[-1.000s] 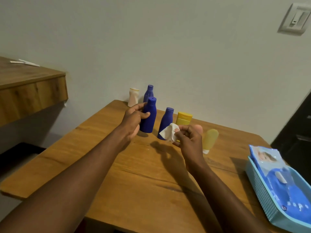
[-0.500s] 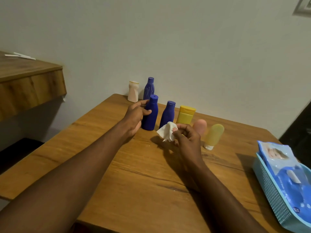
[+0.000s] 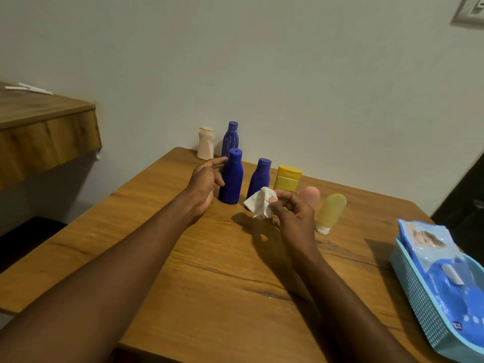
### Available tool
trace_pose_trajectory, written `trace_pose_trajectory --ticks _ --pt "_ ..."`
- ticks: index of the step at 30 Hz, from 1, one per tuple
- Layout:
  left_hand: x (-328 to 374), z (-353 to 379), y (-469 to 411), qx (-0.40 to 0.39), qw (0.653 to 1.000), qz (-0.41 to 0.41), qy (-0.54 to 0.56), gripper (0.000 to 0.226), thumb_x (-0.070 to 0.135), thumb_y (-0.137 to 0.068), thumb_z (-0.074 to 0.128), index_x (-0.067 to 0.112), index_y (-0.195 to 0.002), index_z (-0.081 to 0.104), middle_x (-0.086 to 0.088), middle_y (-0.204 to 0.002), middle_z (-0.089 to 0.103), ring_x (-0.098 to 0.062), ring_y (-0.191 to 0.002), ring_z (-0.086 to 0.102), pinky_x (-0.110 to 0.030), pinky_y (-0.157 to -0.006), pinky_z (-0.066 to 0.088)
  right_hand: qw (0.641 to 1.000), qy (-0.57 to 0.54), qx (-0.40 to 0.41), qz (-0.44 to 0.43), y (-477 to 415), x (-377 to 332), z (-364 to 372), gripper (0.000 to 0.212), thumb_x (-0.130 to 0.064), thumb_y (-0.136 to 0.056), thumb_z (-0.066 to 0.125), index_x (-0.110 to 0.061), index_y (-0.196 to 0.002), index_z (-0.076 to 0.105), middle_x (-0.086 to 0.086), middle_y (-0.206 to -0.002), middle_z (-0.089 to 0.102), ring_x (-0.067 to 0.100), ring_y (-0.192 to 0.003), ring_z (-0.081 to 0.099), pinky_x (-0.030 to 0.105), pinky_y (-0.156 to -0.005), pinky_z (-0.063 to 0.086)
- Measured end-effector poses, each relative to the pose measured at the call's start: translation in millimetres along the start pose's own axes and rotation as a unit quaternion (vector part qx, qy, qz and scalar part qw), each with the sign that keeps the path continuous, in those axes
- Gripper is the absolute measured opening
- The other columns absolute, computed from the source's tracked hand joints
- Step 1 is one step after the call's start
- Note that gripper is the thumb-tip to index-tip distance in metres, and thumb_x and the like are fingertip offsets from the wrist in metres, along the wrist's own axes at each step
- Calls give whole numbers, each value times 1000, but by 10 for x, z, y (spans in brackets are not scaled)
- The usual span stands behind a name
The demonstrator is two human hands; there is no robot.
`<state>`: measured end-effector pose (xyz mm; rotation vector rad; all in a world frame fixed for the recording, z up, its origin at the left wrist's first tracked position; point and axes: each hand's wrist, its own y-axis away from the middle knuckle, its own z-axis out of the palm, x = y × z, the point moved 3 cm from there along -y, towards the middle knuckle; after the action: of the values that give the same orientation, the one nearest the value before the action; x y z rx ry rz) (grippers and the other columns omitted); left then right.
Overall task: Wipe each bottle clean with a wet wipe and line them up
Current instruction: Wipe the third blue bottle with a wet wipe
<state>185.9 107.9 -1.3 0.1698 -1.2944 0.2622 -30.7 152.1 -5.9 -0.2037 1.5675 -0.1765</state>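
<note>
In mid-frame the left hand rests loosely spread against the tall blue bottle, which stands upright on the wooden table. The right hand pinches a crumpled wet wipe. The bottle is probably light, slick plastic, so grasp it mid-body.

Just above the frame's centre stand a cream bottle and a tall blue bottle at the back, then, running rightward in front of them, a large blue bottle, a shorter blue bottle, a yellow bottle, a partly hidden pink bottle and a pale yellow tube on its white cap, with a crumpled white wet wipe raised before the shorter blue bottle.
</note>
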Motion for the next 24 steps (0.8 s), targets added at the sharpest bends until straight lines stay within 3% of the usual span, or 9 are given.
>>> trace_pose_trajectory --ticks 2,4,8,11,13,16,24 --pt "56 -35 -41 7 1000 11 -7 65 -21 -81 43 17 -129 66 5 -119 67 -13 -116 61 -38 -112 43 1000 1 10 -7 -29 -103 -5 17 -12 -98 64 -22 -110 71 -6 -106 71 14 -103 68 42 -85 62" --pt "152 -72 -72 19 999 27 -13 56 -14 -87 51 15 -131 67 1 -122 70 -14 -115 63 -35 -104 45 1000 -12 14 -17 -66 -256 1 18 -12 -97 65 -20 -112 71 -7 -103 72 14 -101 70 45 -84 63" --pt "441 -128 -169 44 994 83 -62 26 4 -98 62 22 -115 71 1 -112 72 -15 -105 67 -31 -92 54 997 -24 1 -77 -176 -694 77 18 -12 -96 66 -18 -112 71 -11 -97 73 10 -96 71 39 -81 63" --pt "700 -173 -383 65 985 111 -112 20 7 -98 66 21 -111 73 6 -109 71 -15 -108 66 -29 -90 57 993 -21 -11 -118 -376 -1038 186 21 -7 -95 67 -13 -114 70 0 -105 72 16 -98 72 37 -81 63" --pt "844 -193 -565 66 977 126 -160 18 9 -95 70 23 -108 73 8 -111 70 -17 -113 65 -33 -98 56 991 -16 -21 -132 -566 -1211 261 23 -4 -93 67 -10 -115 69 7 -108 71 21 -100 72 39 -81 63" --pt "974 -204 -892 64 959 137 -239 23 14 -92 76 21 -113 72 3 -123 69 -20 -122 62 -38 -108 51 990 11 -32 -137 -921 -1353 395 26 0 -91 68 -7 -117 68 12 -109 69 23 -100 72 41 -81 64" --pt "921 -21 -1583 44 921 126 -367 54 23 -92 80 12 -142 60 -6 -142 63 -23 -128 59 -30 -100 46 981 159 -65 -89 -1840 -1190 772 30 1 -88 69 -1 -118 67 13 -114 66 26 -102 68 40 -82 63"
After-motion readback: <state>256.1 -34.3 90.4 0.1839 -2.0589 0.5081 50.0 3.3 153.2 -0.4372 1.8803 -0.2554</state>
